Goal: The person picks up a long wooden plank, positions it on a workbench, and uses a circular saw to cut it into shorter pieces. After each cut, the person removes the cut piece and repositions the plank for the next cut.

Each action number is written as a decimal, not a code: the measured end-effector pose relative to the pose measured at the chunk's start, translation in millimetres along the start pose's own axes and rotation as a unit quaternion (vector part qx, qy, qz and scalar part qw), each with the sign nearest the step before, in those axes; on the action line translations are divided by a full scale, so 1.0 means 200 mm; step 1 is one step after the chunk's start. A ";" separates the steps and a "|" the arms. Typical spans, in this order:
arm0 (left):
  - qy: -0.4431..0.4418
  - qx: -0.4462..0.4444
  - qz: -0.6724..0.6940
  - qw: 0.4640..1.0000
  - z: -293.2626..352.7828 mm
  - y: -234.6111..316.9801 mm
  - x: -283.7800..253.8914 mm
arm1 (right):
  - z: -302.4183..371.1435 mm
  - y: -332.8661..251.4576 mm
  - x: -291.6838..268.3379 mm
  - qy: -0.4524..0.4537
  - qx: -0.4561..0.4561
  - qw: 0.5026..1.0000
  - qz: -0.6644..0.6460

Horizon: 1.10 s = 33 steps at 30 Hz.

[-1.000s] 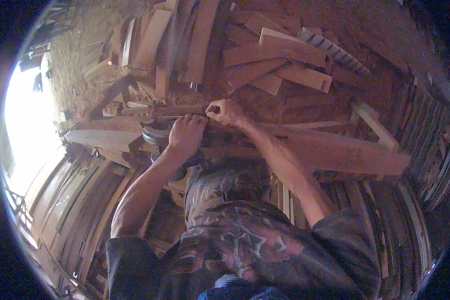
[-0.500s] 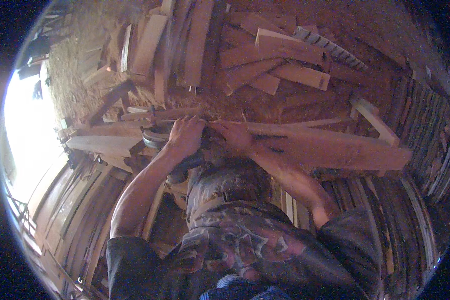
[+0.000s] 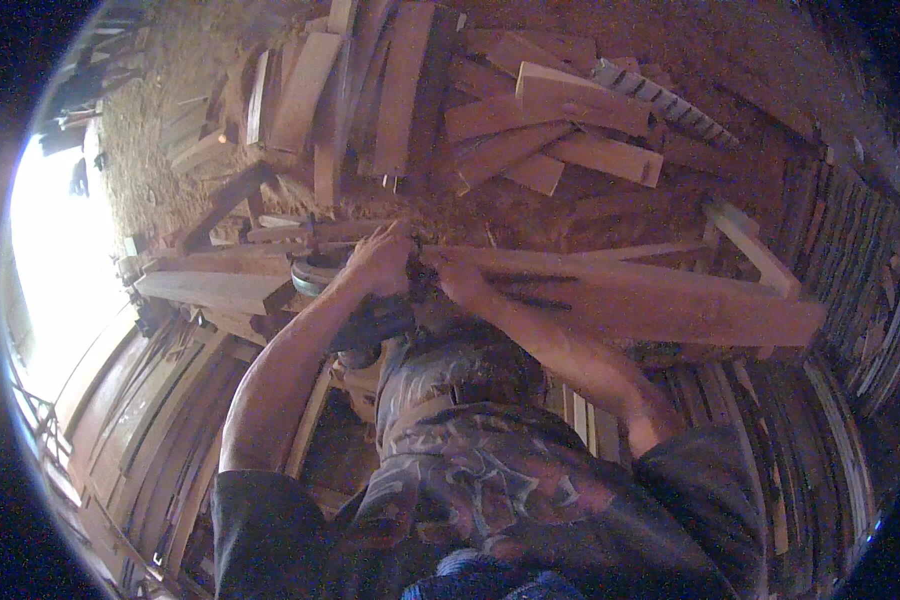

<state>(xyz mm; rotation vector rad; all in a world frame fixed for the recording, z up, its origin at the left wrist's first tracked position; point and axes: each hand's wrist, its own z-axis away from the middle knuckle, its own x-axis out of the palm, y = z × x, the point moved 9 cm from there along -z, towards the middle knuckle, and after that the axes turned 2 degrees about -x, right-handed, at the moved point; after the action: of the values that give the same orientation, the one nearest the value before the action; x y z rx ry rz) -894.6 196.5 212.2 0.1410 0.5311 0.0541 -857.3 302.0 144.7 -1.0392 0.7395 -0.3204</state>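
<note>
In front of my waist, a dark power tool [image 3: 372, 325] with a curved, pale-edged guard [image 3: 313, 278] rests by a workbench of boards. My left hand [image 3: 382, 262] lies over its top, fingers bent down around it. Close by on the right, my right hand [image 3: 458, 282] has its fingers curled in against the dark part between the hands. What those fingers hold is hidden in shadow. A wide reddish plank [image 3: 670, 295] runs from beside my right hand toward the right. Left of the tool lies a thick wooden beam [image 3: 215, 290].
Beyond the bench, loose boards [image 3: 600, 155] lie in a heap on sawdust, with longer planks [image 3: 405, 95] to their left. A short batten [image 3: 750, 245] slants at the right. Stacked boards [image 3: 160, 420] fill both sides near me. Bright light enters at the far left.
The tool and its guard have shifted slightly to the right and nearer to my right hand. My left hand has moved with it, fingers now more bunched. The planks stay put.
</note>
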 end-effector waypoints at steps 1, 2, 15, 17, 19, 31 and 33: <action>0.002 0.005 0.004 1.000 -0.01 0.00 0.00 | 0.00 0.01 -0.01 0.003 0.036 0.999 -0.018; -0.003 0.009 0.015 1.000 -0.02 -0.01 0.01 | -0.01 0.01 -0.01 0.006 0.061 0.998 -0.034; -0.077 0.054 0.096 0.991 -0.12 -0.05 0.08 | 0.01 -0.13 -0.10 -0.072 -0.069 0.991 0.094; -0.088 0.056 0.107 0.989 -0.16 -0.08 0.13 | -0.01 -0.17 -0.15 0.027 -0.106 0.983 0.148; -0.069 0.065 0.099 0.991 -0.17 -0.09 0.15 | -0.02 -0.14 -0.10 0.005 -0.087 0.986 0.145; 0.016 0.027 0.027 0.999 0.00 0.02 -0.01 | 0.38 0.15 -0.41 -0.051 0.111 0.983 0.138; 0.042 0.020 -0.028 0.999 0.03 0.07 0.02 | 0.51 0.20 -0.46 -0.040 0.035 0.961 0.272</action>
<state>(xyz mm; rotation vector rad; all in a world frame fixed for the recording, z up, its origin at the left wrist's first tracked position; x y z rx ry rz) -888.6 208.9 218.0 0.1635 0.6191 -0.0064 -858.2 441.2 176.9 -0.7407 0.9011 0.1681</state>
